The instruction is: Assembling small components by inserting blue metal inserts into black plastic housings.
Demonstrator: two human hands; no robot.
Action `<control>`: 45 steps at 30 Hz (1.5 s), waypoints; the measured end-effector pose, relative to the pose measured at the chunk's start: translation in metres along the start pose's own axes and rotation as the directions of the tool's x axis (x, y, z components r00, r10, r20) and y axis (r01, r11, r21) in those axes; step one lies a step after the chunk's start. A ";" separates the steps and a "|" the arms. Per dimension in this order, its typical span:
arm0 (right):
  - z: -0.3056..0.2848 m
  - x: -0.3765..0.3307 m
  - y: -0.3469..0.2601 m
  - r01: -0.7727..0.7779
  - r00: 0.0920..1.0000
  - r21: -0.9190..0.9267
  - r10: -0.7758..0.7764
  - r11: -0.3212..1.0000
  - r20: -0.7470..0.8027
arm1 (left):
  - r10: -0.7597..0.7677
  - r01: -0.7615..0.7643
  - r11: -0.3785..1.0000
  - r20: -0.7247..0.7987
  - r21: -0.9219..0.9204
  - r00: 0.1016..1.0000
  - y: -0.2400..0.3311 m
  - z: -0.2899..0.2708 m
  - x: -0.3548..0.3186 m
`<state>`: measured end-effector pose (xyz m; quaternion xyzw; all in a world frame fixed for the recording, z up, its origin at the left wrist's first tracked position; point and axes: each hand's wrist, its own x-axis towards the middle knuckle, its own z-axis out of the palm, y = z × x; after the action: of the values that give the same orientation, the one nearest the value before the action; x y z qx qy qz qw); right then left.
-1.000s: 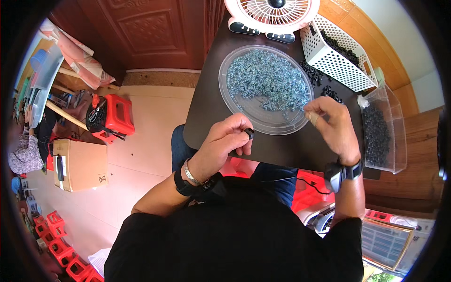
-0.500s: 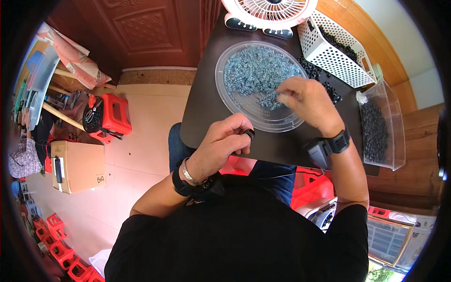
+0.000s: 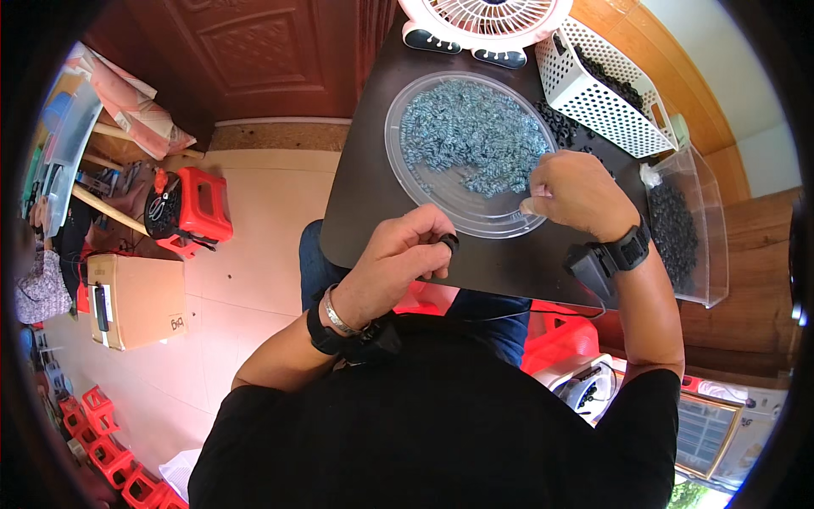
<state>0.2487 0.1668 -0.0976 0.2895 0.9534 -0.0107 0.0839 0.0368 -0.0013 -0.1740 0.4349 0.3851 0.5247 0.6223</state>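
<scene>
A round clear plastic tray (image 3: 437, 216) on the dark table holds a heap of small bluish spring-like coils (image 3: 471, 136). In front of the tray, my left hand (image 3: 403, 250) is closed, pinching a small black plastic part (image 3: 450, 243) between thumb and fingertips. My right hand (image 3: 585, 191) is over the tray's right edge with its fingers curled together. Whatever they may hold is hidden. Behind that hand, loose black parts (image 3: 560, 125) lie on the table, some covered by the hand.
A white perforated basket (image 3: 598, 89) of black parts stands at the back right. Nearer is a clear bin (image 3: 682, 229) with more black pieces. A pink fan (image 3: 487, 17) stands at the table's far end. Red stools (image 3: 203, 204) and a cardboard box (image 3: 140, 301) are on the floor.
My right hand has moved away from the coils, rightward and slightly nearer, to the tray's edge. My left hand keeps its pinch on the black part in nearly the same place.
</scene>
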 end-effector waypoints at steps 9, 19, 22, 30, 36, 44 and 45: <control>-0.002 0.012 -0.009 -0.050 0.991 -0.096 0.062 0.994 0.121 | 0.005 -0.005 1.000 -0.010 -0.005 1.000 -0.001 0.000 -0.002; 0.017 -0.011 -0.015 0.065 0.997 -0.163 -0.073 0.984 -0.041 | 0.011 -0.012 1.000 -0.014 -0.017 1.000 0.001 0.002 -0.002; 0.020 -0.015 -0.017 0.064 0.995 -0.214 -0.080 0.975 -0.067 | 0.010 -0.010 1.000 -0.023 -0.011 1.000 0.002 0.003 -0.002; 0.029 -0.024 -0.009 0.062 0.965 -0.104 -0.086 0.993 -0.247 | 0.028 -0.027 1.000 -0.027 0.015 0.999 -0.002 0.005 -0.001; 0.015 -0.030 -0.011 0.079 0.981 -0.018 -0.081 0.997 -0.174 | 0.039 -0.039 0.999 -0.055 0.000 0.998 -0.004 0.008 -0.001; 0.015 -0.035 -0.003 0.095 0.977 0.119 -0.070 0.988 -0.200 | 0.037 -0.034 0.998 -0.054 0.048 0.998 -0.006 0.006 0.001; 0.015 -0.035 -0.004 0.097 0.977 0.110 -0.073 0.989 -0.202 | 0.032 -0.029 0.998 -0.050 0.063 0.998 -0.005 0.006 0.000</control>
<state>0.2778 0.1434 -0.1070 0.2525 0.9662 -0.0423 -0.0293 0.0443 -0.0022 -0.1768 0.4463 0.4100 0.5330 0.5904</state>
